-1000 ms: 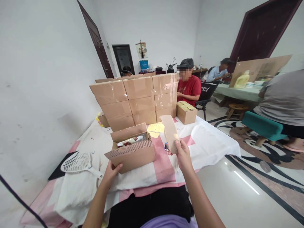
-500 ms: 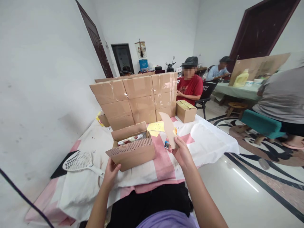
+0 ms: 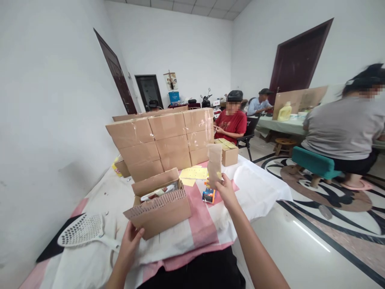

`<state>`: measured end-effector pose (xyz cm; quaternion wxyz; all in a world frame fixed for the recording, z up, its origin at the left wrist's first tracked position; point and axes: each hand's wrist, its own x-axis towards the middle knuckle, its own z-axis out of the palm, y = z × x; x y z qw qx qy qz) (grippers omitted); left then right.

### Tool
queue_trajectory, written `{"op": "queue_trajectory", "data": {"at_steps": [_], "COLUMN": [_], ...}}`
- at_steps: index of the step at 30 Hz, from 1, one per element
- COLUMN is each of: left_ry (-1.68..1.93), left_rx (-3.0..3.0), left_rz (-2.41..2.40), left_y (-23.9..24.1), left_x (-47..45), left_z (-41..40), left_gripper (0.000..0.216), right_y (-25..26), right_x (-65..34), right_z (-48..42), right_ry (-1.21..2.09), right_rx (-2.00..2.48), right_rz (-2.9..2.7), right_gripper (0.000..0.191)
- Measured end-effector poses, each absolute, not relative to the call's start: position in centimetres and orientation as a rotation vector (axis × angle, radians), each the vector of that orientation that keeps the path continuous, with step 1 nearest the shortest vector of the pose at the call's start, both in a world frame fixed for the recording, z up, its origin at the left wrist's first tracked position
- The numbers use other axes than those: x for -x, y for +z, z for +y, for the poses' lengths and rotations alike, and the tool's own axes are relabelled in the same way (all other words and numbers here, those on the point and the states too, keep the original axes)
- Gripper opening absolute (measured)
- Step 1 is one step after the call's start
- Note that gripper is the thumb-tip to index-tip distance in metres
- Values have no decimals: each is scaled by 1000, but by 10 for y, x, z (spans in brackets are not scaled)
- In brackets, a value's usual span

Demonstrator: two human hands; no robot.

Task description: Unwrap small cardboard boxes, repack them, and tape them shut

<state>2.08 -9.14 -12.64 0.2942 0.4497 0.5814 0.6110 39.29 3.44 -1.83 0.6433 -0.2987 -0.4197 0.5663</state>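
My right hand (image 3: 226, 192) is closed on a flat brown cardboard piece (image 3: 214, 162), held upright above the table. Just below it lies a small blue and orange item (image 3: 208, 195) on the pink and white cloth (image 3: 204, 218). My left hand (image 3: 130, 243) grips the near lower corner of an open cardboard box (image 3: 161, 204). That box has its flaps up and holds several packets.
A wall of taped cardboard boxes (image 3: 162, 140) stands behind the open one, with a single box (image 3: 227, 151) to its right and yellow sheets (image 3: 194, 173) in front. A white perforated scoop (image 3: 82, 230) lies at left. Other people sit beyond the table and at right.
The view has tilted up and shifted. My right hand has raised the cardboard piece more upright, and the small blue and orange item now lies uncovered on the cloth. My left hand stays on the box.
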Motion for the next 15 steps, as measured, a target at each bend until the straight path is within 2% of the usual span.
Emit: {"op": "queue_trajectory", "data": {"at_steps": [6,13,15], "left_ry": [1634,1676,1702], "left_rx": [-1212,-1203,-1189], "left_rz": [1578,1538,1514], "left_y": [-124,-122,-123], "left_x": [-24,-25,-25], "left_z": [-93,-95,-95], "left_gripper": [84,80,80], "right_y": [-18,-27,-29], "right_x": [-394,-398,-399], "right_z": [42,65,70], "right_ry": [1515,1800,1864], "right_rx": [642,507,459], "right_rz": [-899,-842,-859], "right_gripper": [34,10,9]}}
